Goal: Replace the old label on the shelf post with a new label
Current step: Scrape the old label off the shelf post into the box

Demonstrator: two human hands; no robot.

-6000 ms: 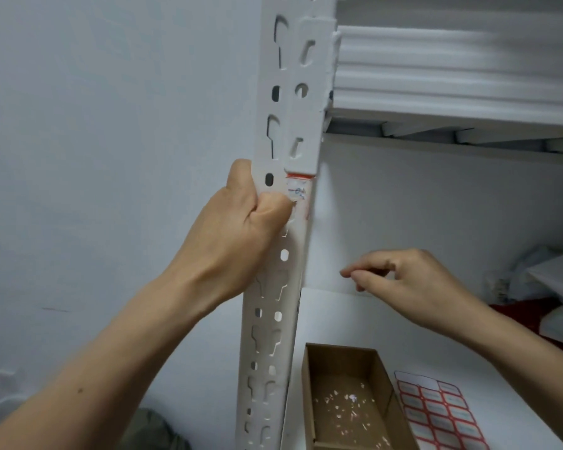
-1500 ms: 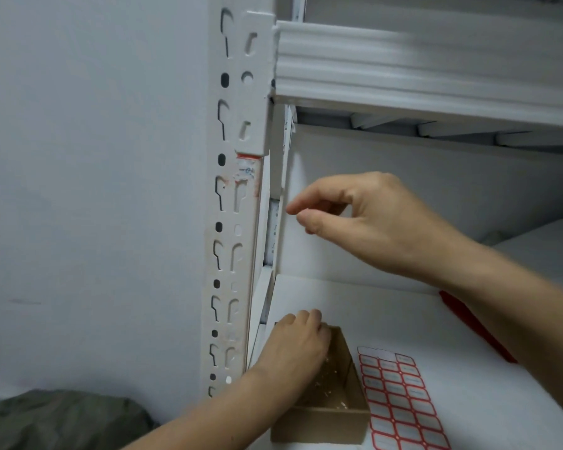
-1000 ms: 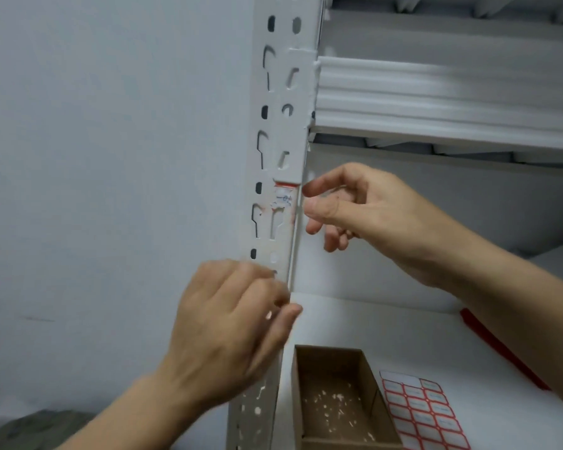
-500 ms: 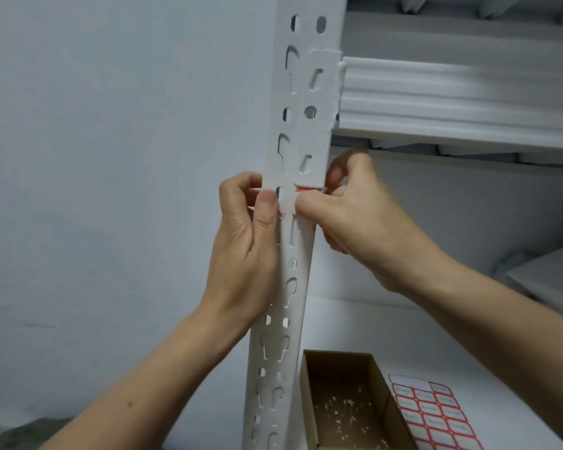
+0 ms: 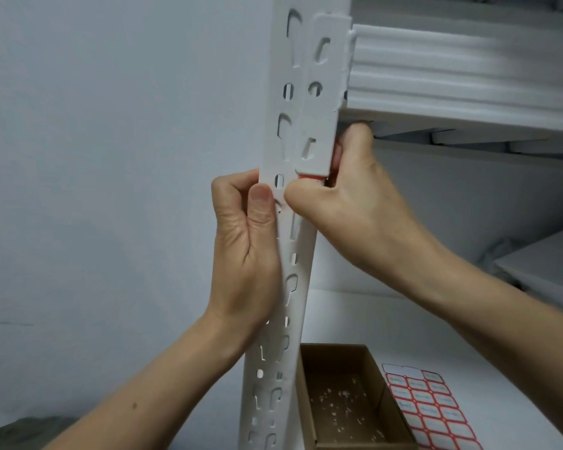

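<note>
A white slotted shelf post (image 5: 286, 303) runs up the middle of the view. The old label (image 5: 311, 178), red-edged and torn, shows as a thin strip just under the beam bracket. My left hand (image 5: 247, 251) grips the post from the left, thumb pressed on its front face. My right hand (image 5: 342, 203) wraps the post from the right, its thumb pressing on the label and its fingers curled behind the post. A sheet of new red-bordered labels (image 5: 429, 407) lies on the shelf board at the lower right.
An open cardboard box (image 5: 342, 397) with small white paper scraps stands on the lower shelf board (image 5: 371, 319) beside the post. A white ribbed beam (image 5: 452, 69) crosses above. A grey wall fills the left. Pale items sit at the far right.
Both hands have stayed at the label spot on the post. My right thumb has shifted left over the label and now hides most of it. The view has moved closer.
</note>
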